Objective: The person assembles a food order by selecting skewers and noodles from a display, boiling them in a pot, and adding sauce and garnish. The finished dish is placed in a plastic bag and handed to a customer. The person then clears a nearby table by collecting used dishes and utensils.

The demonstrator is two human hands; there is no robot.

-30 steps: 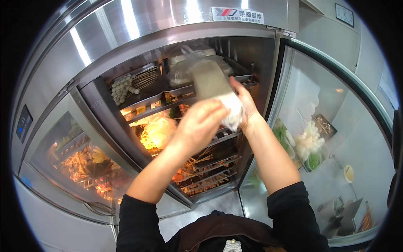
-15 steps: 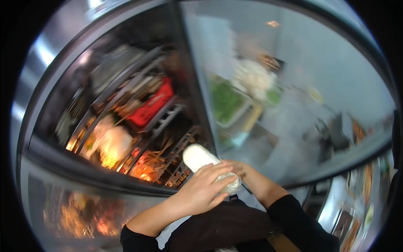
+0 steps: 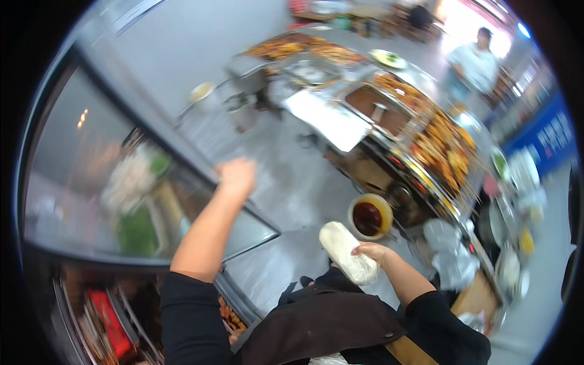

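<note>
My right hand grips the side of an oblong white package wrapped in clear plastic, held in front of my apron. My left arm stretches forward and to the left. My left hand, blurred, is curled at the frame edge of an open glass door of a cabinet. What lies under its fingers is hidden. Through the glass show a blurred tray of green leaves and a pale white heap.
Cabinet shelves hold a red tray at lower left. Ahead stands a counter with several skewers and a white sheet. A yellow-rimmed bucket of dark liquid stands beyond the package. A person in light clothes stands far right.
My view has swung right, from the cabinet toward the counter. My left hand has let go of the white package and reached to the door's edge. The package stays in my right hand.
</note>
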